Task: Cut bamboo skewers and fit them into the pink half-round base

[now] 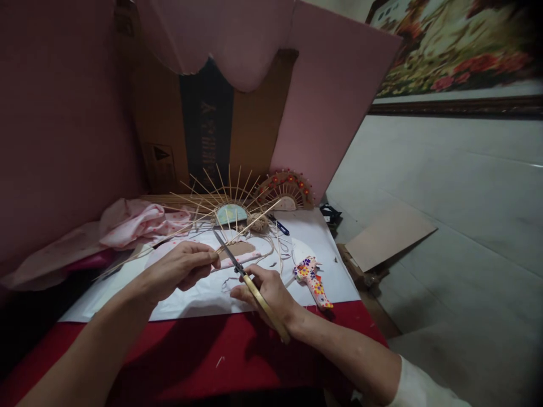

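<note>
My right hand (pixel 265 294) grips a pair of scissors (pixel 237 265) with gold handles, the blades pointing up and left. My left hand (pixel 180 268) is closed in a pinch on a thin wooden stick (pixel 250 225) that slants up to the right, meeting the blades just past my fingers. Both hands hover over a white sheet (pixel 203 297) on a red tabletop (pixel 203 356). Behind them stands a half-round piece with several sticks fanning out of it (pixel 231 212).
A second fan-shaped piece with red beads (pixel 286 192) leans on the pink and brown cardboard backdrop (pixel 326 102). Pink cloth (pixel 136 223) lies at left. A flower-patterned glue gun (pixel 314 280) rests right of my hand. A cardboard sheet (pixel 388 234) and tiled floor lie to the right.
</note>
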### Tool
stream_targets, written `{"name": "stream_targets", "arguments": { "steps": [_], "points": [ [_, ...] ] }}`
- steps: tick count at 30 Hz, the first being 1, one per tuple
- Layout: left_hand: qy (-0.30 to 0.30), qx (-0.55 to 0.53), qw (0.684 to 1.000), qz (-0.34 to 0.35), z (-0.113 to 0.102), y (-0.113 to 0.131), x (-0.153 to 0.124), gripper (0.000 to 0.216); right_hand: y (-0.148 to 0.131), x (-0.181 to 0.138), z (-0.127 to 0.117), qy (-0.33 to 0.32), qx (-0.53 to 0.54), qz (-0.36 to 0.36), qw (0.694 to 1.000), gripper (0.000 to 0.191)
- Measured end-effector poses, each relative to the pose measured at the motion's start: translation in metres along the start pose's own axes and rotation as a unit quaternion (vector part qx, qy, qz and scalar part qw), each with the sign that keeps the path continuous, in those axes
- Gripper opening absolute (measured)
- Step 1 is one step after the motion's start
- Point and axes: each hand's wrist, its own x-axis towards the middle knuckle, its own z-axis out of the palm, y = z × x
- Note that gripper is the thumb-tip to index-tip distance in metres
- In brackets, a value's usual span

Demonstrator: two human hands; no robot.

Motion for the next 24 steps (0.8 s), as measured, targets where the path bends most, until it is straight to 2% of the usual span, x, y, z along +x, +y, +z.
{"name": "stream_targets", "arguments": {
  "steps": [5, 12, 14, 18, 21, 24],
  "points": [
    [0.014, 0.03, 0.999, 0.018, -0.006, 0.012, -0.012, 0.032, -0.018, -0.002, -0.004, 0.011, -0.034, -0.046, 0.998, 0.029],
    [0.036, 0.049, 0.998, 0.015, -0.011, 0.029, -0.028, 0.031, -0.04, -0.005, -0.015, 0.004, -0.067, -0.073, 0.995, 0.03],
    [0.033, 0.05, 0.998, 0.017, -0.009, 0.024, -0.026, 0.031, -0.035, -0.007, -0.01, 0.005, -0.054, -0.067, 0.996, 0.029],
    [0.031, 0.03, 0.999, -0.013, -0.006, 0.0, -0.014, 0.032, -0.013, -0.007, 0.006, 0.024, -0.072, 0.009, 0.997, 0.032],
    [0.024, 0.01, 1.0, -0.01, -0.006, -0.012, -0.008, 0.033, -0.003, -0.006, 0.012, 0.02, -0.085, 0.017, 0.996, 0.032],
    [0.019, 0.008, 1.0, -0.01, -0.008, -0.012, -0.008, 0.033, -0.002, -0.004, 0.009, 0.011, -0.071, 0.012, 0.997, 0.033]
  ]
}}
